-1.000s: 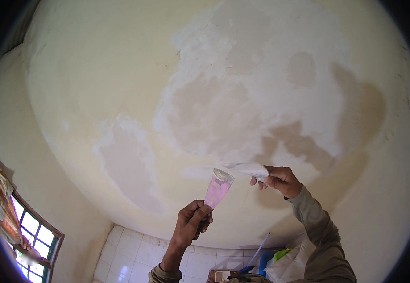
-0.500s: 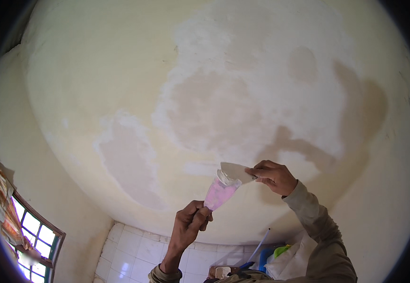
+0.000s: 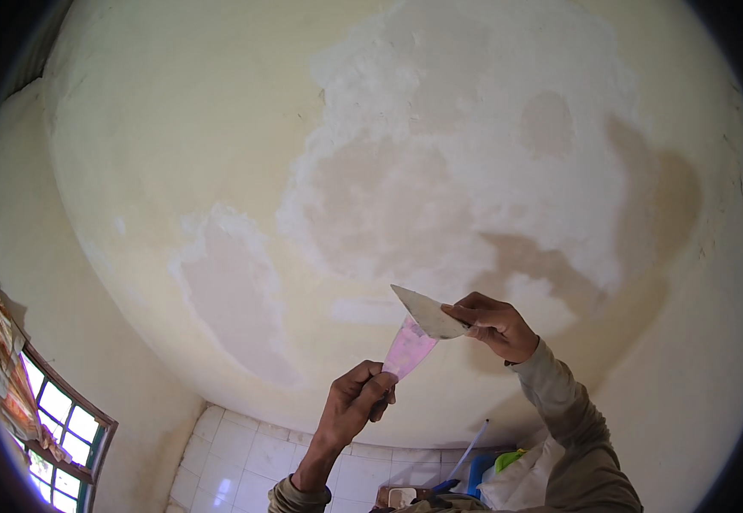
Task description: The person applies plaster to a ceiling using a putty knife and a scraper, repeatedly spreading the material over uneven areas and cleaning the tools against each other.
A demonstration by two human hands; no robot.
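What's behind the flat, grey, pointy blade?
Behind the blade: a pink tapered scraper and pale yellow wall. The scraper's top end is mostly covered; I can't see what's there.

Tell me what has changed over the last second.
The right hand has shifted slightly left and turned its grey blade, whose broad face now shows across the tip of the pink scraper. The left hand and pink scraper have edged right; the whitish paste on that tip is no longer visible. Both hands keep their holds, and the patched wall looks unchanged.
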